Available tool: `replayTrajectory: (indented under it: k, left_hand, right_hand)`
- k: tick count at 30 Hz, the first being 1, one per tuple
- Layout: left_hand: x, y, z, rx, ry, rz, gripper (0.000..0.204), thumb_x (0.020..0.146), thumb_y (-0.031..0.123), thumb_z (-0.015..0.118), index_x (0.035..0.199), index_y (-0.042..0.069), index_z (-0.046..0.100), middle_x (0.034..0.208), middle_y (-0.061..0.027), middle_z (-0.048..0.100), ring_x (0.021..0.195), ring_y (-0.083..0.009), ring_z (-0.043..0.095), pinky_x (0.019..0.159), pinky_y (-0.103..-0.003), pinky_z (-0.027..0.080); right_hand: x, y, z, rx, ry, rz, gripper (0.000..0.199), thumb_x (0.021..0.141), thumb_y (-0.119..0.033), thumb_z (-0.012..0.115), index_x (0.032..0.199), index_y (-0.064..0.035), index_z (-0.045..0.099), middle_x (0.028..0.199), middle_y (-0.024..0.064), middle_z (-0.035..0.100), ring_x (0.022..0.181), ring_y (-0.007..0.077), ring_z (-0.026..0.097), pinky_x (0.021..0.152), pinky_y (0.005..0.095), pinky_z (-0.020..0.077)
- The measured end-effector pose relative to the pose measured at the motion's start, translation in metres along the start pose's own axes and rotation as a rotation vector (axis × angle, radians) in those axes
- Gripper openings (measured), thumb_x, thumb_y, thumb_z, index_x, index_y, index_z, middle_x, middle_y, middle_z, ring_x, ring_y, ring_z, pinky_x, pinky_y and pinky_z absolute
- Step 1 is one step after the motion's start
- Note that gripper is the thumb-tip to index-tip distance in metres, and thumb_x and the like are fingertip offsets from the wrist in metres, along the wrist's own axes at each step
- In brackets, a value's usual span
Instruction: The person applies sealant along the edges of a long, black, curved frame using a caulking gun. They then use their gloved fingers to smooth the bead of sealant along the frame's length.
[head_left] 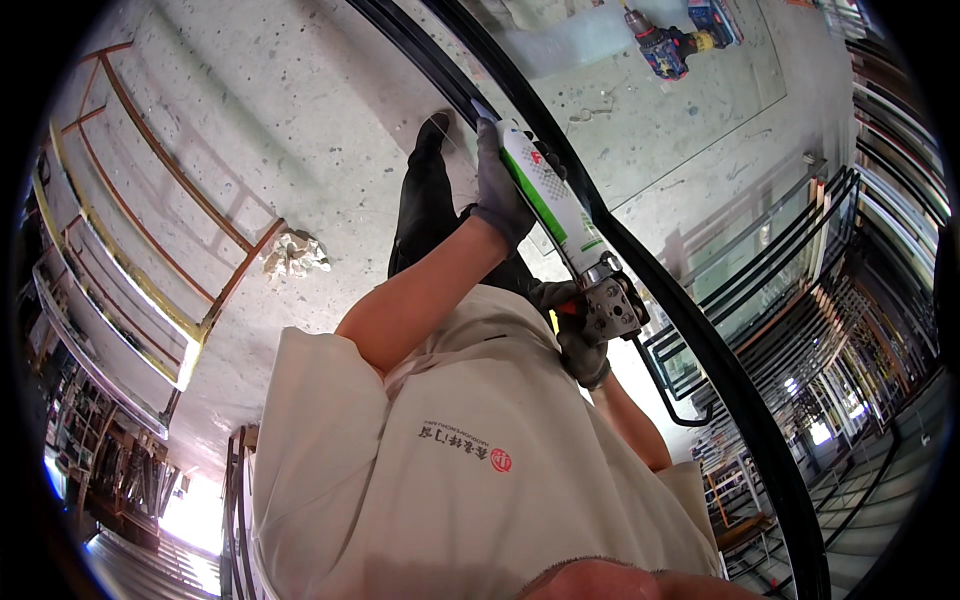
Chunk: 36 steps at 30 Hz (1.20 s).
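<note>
1. I'm watching the shirt point(430, 500) filling the near view.
2. The right hand point(580, 335) is gripping the gun point(612, 308) by its handle.
3. The tube point(560, 205), white and green, is sitting in the gun, pointing forward; the left hand point(495, 185) is wrapping around it.
4. A black frame point(712, 348) is running alongside, right of the tube.
5. Farther off, I'm seeing a drill point(668, 48) lying beyond the frame.

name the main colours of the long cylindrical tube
The cylindrical tube is mainly white and green, best seen in the head view.
</note>
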<state>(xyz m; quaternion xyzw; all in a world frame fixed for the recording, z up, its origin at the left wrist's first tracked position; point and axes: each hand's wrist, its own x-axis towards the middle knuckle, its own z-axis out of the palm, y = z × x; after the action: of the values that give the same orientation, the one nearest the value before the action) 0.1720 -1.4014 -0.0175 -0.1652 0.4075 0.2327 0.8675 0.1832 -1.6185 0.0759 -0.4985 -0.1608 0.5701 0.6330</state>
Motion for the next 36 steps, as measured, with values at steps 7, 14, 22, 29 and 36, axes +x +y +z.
replayTrajectory:
  k: [7,14,22,29,36]
  left_hand:
    - [0.004,-0.001,-0.005,0.015,0.006,0.018,0.069,0.087,0.079,0.049,0.099,0.011,0.052,0.079,-0.0087,0.056,0.072,-0.0275,0.061,0.075,-0.047,0.054]
    - [0.006,-0.003,-0.009,0.025,0.017,0.004,0.07,0.085,0.08,0.05,0.101,0.012,0.051,0.082,-0.009,0.056,0.074,-0.0272,0.062,0.076,-0.048,0.054]
    - [0.005,-0.002,-0.008,0.037,0.015,0.003,0.074,0.082,0.083,0.05,0.107,0.013,0.048,0.086,-0.0096,0.054,0.076,-0.0279,0.062,0.076,-0.049,0.055]
    - [0.006,-0.002,-0.009,0.031,0.016,-0.004,0.073,0.083,0.083,0.049,0.105,0.014,0.05,0.085,-0.0099,0.054,0.076,-0.0288,0.062,0.076,-0.049,0.055]
    - [0.002,-0.002,-0.003,0.022,0.029,-0.005,0.073,0.084,0.083,0.047,0.102,0.012,0.051,0.081,-0.0096,0.057,0.073,-0.028,0.062,0.077,-0.048,0.055]
  right_hand:
    - [-0.001,-0.003,0.002,-0.002,0.013,0.011,0.052,0.067,-0.006,0.058,0.118,-0.0012,0.052,0.117,0.0129,0.051,0.122,0.0303,0.046,0.114,0.0486,0.0281]
    - [-0.001,-0.006,0.007,-0.033,0.053,0.01,0.052,0.069,-0.008,0.059,0.12,-0.0011,0.052,0.115,0.0131,0.053,0.118,0.0301,0.048,0.111,0.0483,0.0315]
    - [-0.002,-0.003,0.005,-0.086,0.079,0.016,0.055,0.069,-0.011,0.06,0.122,-0.0014,0.053,0.108,0.0145,0.057,0.106,0.029,0.054,0.103,0.0469,0.039]
    - [-0.008,-0.002,0.0,-0.064,0.047,0.058,0.051,0.065,-0.004,0.055,0.116,0.0006,0.052,0.117,0.015,0.052,0.121,0.0302,0.049,0.114,0.0481,0.0308]
    - [-0.006,-0.012,0.007,-0.072,0.059,0.047,0.048,0.068,-0.005,0.058,0.115,-0.0003,0.051,0.114,0.0135,0.052,0.119,0.0291,0.049,0.113,0.0469,0.0321]
